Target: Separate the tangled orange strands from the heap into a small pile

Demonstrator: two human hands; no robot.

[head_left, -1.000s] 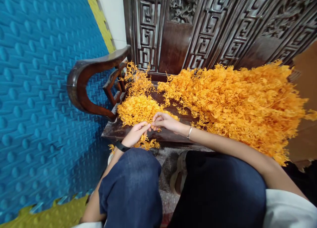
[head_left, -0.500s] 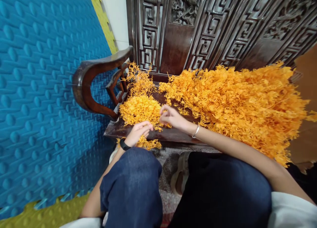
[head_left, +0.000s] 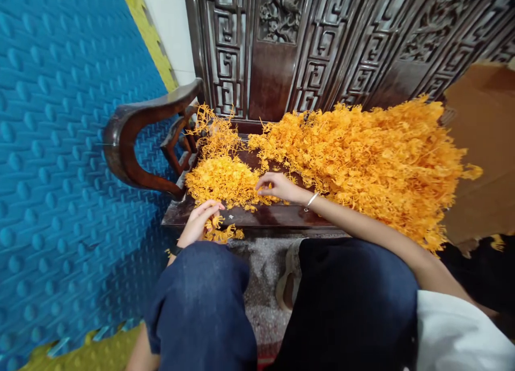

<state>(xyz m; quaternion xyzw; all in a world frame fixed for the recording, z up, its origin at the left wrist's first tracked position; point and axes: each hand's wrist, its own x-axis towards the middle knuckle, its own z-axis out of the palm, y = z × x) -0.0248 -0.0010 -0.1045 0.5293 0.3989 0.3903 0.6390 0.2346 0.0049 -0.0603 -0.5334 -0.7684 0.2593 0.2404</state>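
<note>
Bare seat strip between orange piles

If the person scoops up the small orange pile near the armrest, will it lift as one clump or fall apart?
The small orange pile is thin branching sprigs, so it probably snags together and lifts in tangled clumps. It looks light and springy. Loose bits likely drop, as some hang by the left hand at the seat edge.

Small heap of orange plastic sprigs lying loose on the dark wooden seat
</note>
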